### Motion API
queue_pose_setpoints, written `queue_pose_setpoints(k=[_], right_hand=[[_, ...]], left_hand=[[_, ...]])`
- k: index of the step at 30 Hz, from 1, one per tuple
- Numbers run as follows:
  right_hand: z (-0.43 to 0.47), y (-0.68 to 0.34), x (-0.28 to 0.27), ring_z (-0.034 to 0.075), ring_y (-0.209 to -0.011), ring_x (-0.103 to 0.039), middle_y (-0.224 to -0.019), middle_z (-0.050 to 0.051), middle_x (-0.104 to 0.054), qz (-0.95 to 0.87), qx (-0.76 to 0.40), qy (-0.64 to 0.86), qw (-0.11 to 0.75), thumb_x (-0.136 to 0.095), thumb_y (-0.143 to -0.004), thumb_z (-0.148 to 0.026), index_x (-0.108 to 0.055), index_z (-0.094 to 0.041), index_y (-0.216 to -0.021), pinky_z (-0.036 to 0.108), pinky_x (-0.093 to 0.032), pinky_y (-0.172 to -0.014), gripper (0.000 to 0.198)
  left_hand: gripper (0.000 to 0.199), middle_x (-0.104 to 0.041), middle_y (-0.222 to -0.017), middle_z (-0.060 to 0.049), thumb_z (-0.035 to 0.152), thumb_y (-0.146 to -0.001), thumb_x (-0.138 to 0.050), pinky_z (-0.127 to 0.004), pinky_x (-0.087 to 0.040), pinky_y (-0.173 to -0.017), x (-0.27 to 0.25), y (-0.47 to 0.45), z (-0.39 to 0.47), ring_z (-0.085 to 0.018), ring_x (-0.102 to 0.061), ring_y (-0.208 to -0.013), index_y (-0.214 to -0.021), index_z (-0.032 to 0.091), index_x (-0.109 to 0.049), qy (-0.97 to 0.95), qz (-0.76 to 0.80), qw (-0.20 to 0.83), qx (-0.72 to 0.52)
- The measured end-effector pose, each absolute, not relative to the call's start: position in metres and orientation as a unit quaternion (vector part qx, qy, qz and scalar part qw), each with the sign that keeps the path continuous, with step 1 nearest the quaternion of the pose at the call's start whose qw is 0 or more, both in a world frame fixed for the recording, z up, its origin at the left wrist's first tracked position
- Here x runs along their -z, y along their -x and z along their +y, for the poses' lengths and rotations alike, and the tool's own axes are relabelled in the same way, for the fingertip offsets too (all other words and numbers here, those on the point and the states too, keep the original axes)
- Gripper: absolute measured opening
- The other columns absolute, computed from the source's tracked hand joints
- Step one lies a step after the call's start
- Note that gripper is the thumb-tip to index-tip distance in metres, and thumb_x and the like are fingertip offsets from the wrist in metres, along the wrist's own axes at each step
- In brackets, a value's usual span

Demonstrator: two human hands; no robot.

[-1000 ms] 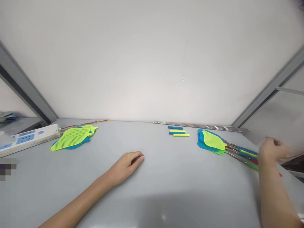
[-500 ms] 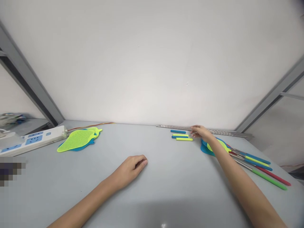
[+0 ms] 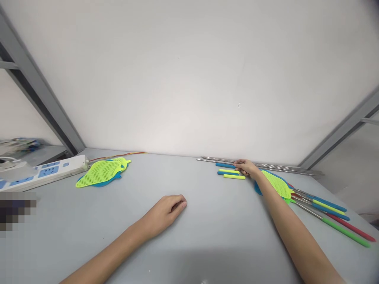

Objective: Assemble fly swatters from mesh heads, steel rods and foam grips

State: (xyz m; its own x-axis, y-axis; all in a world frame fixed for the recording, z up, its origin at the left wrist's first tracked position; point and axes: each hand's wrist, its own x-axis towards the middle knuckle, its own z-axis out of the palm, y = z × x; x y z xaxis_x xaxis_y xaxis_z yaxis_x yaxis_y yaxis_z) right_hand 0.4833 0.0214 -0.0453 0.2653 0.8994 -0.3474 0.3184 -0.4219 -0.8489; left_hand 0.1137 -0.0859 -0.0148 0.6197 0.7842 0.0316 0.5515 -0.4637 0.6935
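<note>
My left hand [image 3: 170, 213] rests on the grey table with its fingers curled in and the thumb tip close to them; nothing shows in it. At the back right, my right hand [image 3: 246, 168] has its fingertips pinched on a thin metal rod [image 3: 206, 160], lying slightly in front of the other metal rods [image 3: 278, 167] along the wall. Close by those fingertips is the end of a blue handle tube [image 3: 225, 165]. Yellow-green and blue tubes [image 3: 234, 177] lie just in front. Under my right forearm spreads a pile of fly swatters [image 3: 276, 184], partly hidden.
Loose yellow-green and blue swatter heads [image 3: 100, 173] are stacked at the left. A white power strip [image 3: 63, 167] runs beside them, with thin coloured wires [image 3: 124, 154] behind. Long coloured swatter handles [image 3: 346, 228] point toward the right table edge. A white wall closes off the back.
My right hand has closed its fingertips, and one rod now sits apart from the bundle, nearer me. My left hand stays in place. The view has shifted slightly.
</note>
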Motion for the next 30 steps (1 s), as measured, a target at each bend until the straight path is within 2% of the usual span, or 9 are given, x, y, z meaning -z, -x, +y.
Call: queue_pose_setpoints(k=[9,15,19,23,30], right_hand=[[0.023,-0.487,0.051,0.017,-0.087,-0.054,-0.105,0.008,-0.052,-0.444,-0.435,0.714,0.323,-0.047,-0.084,-0.028,-0.049,-0.014,-0.107,0.035,-0.046,-0.073,0.028],[0.014,-0.498,0.041,0.014,-0.079,-0.055,-0.098,0.006,-0.054,-0.454,-0.451,0.707,0.3,-0.047,-0.083,-0.027,-0.05,-0.013,-0.104,0.031,-0.048,-0.067,0.025],[0.015,-0.501,0.042,0.015,-0.083,-0.055,-0.101,0.007,-0.053,-0.448,-0.462,0.704,0.302,-0.047,-0.083,-0.027,-0.05,-0.013,-0.106,0.033,-0.047,-0.07,0.027],[0.017,-0.497,0.044,0.016,-0.085,-0.054,-0.103,0.007,-0.053,-0.434,-0.475,0.693,0.326,-0.047,-0.083,-0.027,-0.05,-0.013,-0.106,0.034,-0.047,-0.072,0.027],[0.011,-0.491,0.027,0.012,-0.075,-0.058,-0.092,0.006,-0.058,-0.422,-0.466,0.638,0.445,-0.049,-0.083,-0.024,-0.054,-0.011,-0.097,0.027,-0.05,-0.063,0.02]], left_hand=[[0.032,-0.052,-0.066,0.002,0.035,-0.086,-0.028,-0.022,-0.035,-0.057,0.014,-0.115,-0.085,-0.013,-0.047,-0.062,-0.072,0.02,-0.052,-0.836,0.404,0.328,-0.174],[0.034,-0.051,-0.066,0.001,0.036,-0.086,-0.027,-0.023,-0.035,-0.056,0.015,-0.115,-0.085,-0.013,-0.046,-0.061,-0.072,0.019,-0.053,-0.832,0.404,0.338,-0.176],[0.03,-0.05,-0.066,0.002,0.036,-0.085,-0.029,-0.022,-0.033,-0.054,0.016,-0.115,-0.085,-0.013,-0.044,-0.058,-0.08,0.021,-0.054,-0.825,0.416,0.338,-0.177],[0.027,-0.048,-0.062,0.003,0.037,-0.085,-0.03,-0.021,-0.032,-0.051,0.017,-0.115,-0.084,-0.012,-0.043,-0.055,-0.091,0.022,-0.052,-0.818,0.431,0.341,-0.171],[0.028,-0.048,-0.064,0.003,0.038,-0.086,-0.029,-0.022,-0.033,-0.053,0.016,-0.115,-0.084,-0.012,-0.044,-0.057,-0.09,0.022,-0.051,-0.819,0.433,0.339,-0.163]])
